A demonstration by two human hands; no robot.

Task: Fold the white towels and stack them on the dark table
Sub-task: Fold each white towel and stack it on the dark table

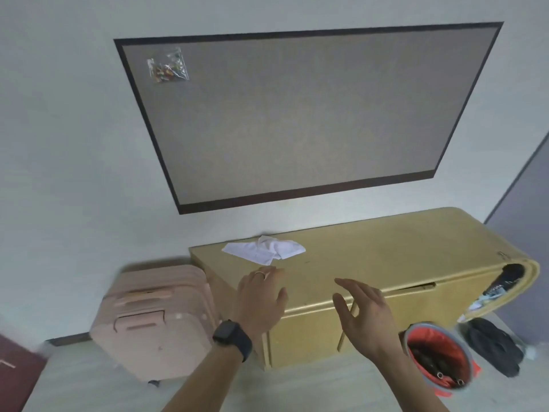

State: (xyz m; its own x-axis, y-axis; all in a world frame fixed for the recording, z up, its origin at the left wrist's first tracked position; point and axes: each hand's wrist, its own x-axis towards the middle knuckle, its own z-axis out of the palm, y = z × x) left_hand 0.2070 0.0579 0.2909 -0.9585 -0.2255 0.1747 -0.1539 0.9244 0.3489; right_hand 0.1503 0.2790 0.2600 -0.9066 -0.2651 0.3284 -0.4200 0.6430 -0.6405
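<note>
At the lower left edge a dark red corner (17, 370) is seen; whether it belongs to the dark table cannot be told. Right of it a pink suitcase (154, 322) is stood on the floor. Above, in the upper left of a grey board (312, 114), a small clear bag (168, 65) is pinned.

One white towel (264, 247) is found left of centre, lying crumpled and unfolded on the left end of the yellow counter (386, 251), close to the wall. No other towel is shown.

Just below the towel the left grip (261, 298) is held released, fingers straight and pointed at the cloth, nothing grasped; contact with the towel is not evident. Near it, toward the centre, the right grip (365, 313) is likewise released and empty, raised over the counter's front edge. At the lower right a grey and orange bucket (436, 355) is set on the floor.

The step in hand is judged to be the reach for the towel, with folding not yet begun. For the next move the cloth must be taken by its edges, spread flat, and its corners found before a fold is made.
</note>
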